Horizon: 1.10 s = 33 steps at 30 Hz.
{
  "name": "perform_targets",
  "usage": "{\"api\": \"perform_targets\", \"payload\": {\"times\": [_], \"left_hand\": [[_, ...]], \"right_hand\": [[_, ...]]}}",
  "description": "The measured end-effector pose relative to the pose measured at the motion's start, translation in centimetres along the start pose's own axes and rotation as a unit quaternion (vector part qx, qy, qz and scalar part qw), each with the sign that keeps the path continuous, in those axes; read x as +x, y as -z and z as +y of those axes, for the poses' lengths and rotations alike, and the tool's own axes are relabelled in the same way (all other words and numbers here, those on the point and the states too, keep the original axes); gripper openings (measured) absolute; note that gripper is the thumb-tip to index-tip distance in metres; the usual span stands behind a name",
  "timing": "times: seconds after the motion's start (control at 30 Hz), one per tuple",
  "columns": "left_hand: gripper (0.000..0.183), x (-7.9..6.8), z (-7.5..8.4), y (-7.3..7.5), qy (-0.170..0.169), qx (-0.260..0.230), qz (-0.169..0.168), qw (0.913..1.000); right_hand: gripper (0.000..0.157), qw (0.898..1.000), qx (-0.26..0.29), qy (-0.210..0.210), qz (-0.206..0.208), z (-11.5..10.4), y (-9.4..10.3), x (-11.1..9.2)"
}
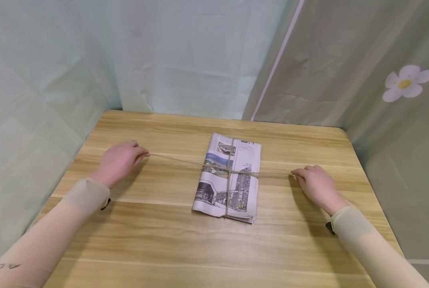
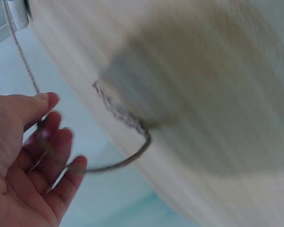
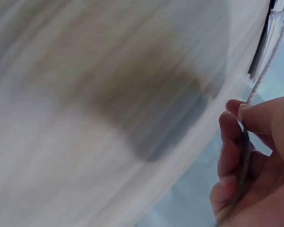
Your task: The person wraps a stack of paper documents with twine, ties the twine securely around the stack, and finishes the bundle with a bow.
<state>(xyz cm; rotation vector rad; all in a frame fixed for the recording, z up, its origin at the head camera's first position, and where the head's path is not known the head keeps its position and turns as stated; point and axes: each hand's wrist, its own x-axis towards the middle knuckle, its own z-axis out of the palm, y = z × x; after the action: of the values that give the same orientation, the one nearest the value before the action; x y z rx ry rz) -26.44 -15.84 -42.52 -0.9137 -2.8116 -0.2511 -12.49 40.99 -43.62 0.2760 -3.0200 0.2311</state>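
Note:
A folded newspaper bundle [image 1: 219, 188] lies on the wooden table, with brown twine [image 1: 230, 158] running lengthwise and crosswise over it and meeting near its middle. My left hand [image 1: 122, 160] pinches one end of the twine between thumb and forefinger, left of the bundle. In the left wrist view, a loose tail of twine [image 2: 116, 165] curves from the fingers to a frayed end over the table. Right of the bundle, my right hand [image 1: 315, 182] pinches the other end, its tail running down across the palm. Both lengths stretch nearly straight from the bundle to the hands.
The wooden table [image 1: 156, 240] has rounded far corners. Pale curtains [image 1: 200, 56] hang close behind it and at both sides, one bearing a white flower print [image 1: 408, 83]. Light sleeves cover both forearms, with a dark band at each wrist.

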Motion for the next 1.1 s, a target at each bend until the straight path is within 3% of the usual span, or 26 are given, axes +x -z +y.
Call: {"api": "perform_targets", "payload": {"times": [0.17, 0.37, 0.53, 0.73, 1.0, 1.1], "left_hand": [[0.017, -0.1, 0.3, -0.7, -0.007, 0.010, -0.044, 0.9989], [0.010, -0.1, 0.6, -1.6, -0.002, 0.007, -0.025, 0.9997], [0.009, -0.3, 0.6, -1.9, 0.005, -0.006, -0.020, 0.9998], [0.010, -0.3, 0.8, -1.9, 0.033, -0.012, -0.045, 0.9984], [0.012, -0.2, 0.9, -1.9, 0.081, -0.048, -0.092, 0.9913], [0.012, -0.1, 0.8, -1.9, 0.097, -0.064, -0.099, 0.9882]], "right_hand": [[0.018, 1.000, 0.005, -0.016, -0.006, 0.2, -0.7, -0.3], [0.016, 0.999, 0.009, -0.022, 0.026, 0.3, -1.1, -0.3], [0.018, 0.995, 0.038, -0.006, 0.089, 0.4, -0.4, -0.1], [0.019, 0.986, 0.078, -0.002, 0.149, 0.2, 0.4, 0.3], [0.012, 0.990, 0.079, -0.012, 0.120, 0.2, 0.0, 0.1], [0.012, 0.982, 0.081, 0.017, 0.172, 0.0, 0.7, 0.4]]}}
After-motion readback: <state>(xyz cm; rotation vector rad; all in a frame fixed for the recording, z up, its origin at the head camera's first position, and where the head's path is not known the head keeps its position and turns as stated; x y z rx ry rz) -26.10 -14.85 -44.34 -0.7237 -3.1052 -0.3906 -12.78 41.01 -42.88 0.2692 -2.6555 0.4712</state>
